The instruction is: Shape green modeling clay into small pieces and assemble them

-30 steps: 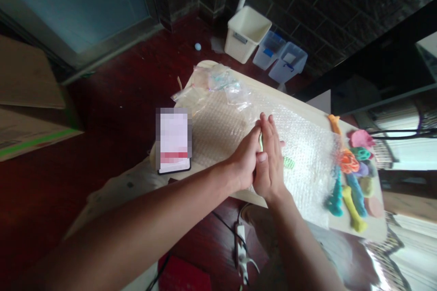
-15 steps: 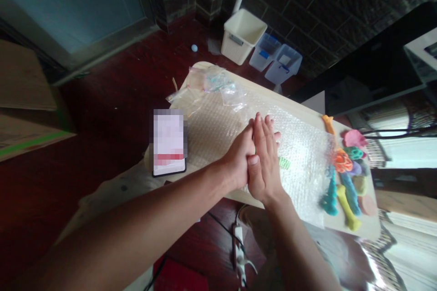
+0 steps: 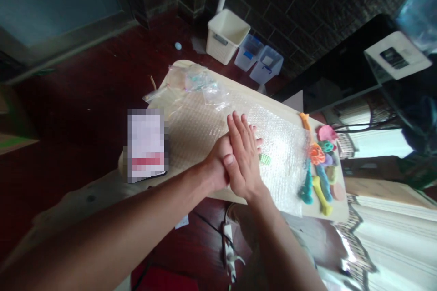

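Above the table, my right hand (image 3: 244, 157) lies flat across my left hand (image 3: 218, 159), palm against palm. Its fingers are stretched out and point away from me, with the thumb resting over the left hand. Only the left hand's back and some fingertips show, poking out beyond the right fingers; those fingers look extended. Whatever may be between the palms is hidden. Just right of the hands, a small green ridged piece (image 3: 265, 159) lies on a sheet of bubble wrap (image 3: 285, 159).
A tablet or phone with a blurred screen (image 3: 146, 145) is at the table's left. Clear plastic bags (image 3: 211, 91) lie at the far end. Soft coloured shapes, including a yellow bone-like one (image 3: 321, 195), crowd the right end. Bins (image 3: 227, 38) stand on the floor beyond.
The view has turned to the right, so the table and hands sit further left. The right hand has shifted slightly over the left one; the palms are still together.
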Motion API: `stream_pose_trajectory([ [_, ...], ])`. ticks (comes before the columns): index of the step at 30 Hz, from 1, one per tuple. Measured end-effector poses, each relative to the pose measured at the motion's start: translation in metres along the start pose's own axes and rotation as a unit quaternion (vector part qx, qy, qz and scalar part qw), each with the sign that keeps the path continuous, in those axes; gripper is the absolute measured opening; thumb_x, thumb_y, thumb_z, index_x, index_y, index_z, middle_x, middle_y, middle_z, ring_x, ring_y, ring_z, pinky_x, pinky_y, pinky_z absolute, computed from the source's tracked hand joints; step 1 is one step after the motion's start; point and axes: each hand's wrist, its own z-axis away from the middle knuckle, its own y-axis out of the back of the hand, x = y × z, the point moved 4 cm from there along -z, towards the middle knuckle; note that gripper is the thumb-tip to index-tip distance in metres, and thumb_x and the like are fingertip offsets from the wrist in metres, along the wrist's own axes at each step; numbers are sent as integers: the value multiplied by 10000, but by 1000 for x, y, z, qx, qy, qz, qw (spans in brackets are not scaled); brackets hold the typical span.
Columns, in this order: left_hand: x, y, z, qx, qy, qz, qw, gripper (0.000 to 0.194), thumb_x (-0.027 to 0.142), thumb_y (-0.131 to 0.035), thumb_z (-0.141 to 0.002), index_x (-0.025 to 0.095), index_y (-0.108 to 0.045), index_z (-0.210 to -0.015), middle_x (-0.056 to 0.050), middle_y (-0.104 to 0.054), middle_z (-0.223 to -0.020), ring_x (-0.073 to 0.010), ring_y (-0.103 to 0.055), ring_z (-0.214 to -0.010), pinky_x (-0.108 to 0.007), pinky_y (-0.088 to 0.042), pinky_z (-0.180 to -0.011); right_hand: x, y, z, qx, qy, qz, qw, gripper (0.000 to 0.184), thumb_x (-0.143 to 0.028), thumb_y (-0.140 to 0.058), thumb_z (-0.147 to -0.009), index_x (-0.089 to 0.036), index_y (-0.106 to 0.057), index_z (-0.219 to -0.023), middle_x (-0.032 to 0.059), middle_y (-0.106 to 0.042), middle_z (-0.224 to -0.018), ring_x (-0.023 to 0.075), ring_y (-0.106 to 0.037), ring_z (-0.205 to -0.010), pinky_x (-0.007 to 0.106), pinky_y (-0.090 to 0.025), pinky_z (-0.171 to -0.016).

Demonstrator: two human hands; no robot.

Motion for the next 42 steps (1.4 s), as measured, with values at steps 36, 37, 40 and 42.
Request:
stream_pose_trajectory([
  [36, 46, 48, -6, 9, -11, -400, 916, 318, 360, -823, -751, 134, -729, -953, -73, -733, -844, -149, -658, -684, -246, -488, -580, 67, 65, 36, 47, -288, -298, 909, 377, -464, -688, -932, -213, -758, -1204, 76, -796, -988, 197, -722, -817, 372, -582, -778],
  [37, 48, 51, -7, 24, -29, -416, 909, 284, 342, -811, -752, 132, -731, -927, -70, -732, -830, -145, -651, -673, -242, -477, -572, 73, 73, 40, 76, -293, -278, 912, 413, -473, -684, -931, -214, -731, -1250, 84, -797, -1010, 206, -734, -828, 393, -592, -793],
  [40, 55, 55, -8, 77, -80, -457, 883, 252, 303, -784, -738, 144, -735, -926, -58, -730, -830, -152, -644, -683, -239, -465, -559, 94, 102, 57, 157, -304, -127, 931, 430, -481, -723, -889, -177, -741, -1193, 116, -795, -989, 239, -752, -858, 422, -600, -794],
  [42, 61, 55, -7, 106, -102, -480, 865, 251, 293, -770, -721, 148, -734, -923, -48, -720, -818, -157, -632, -683, -235, -454, -541, 107, 113, 69, 136, -310, -50, 940, 464, -472, -772, -838, -161, -742, -1182, 145, -794, -1026, 280, -753, -944, 452, -601, -817],
])
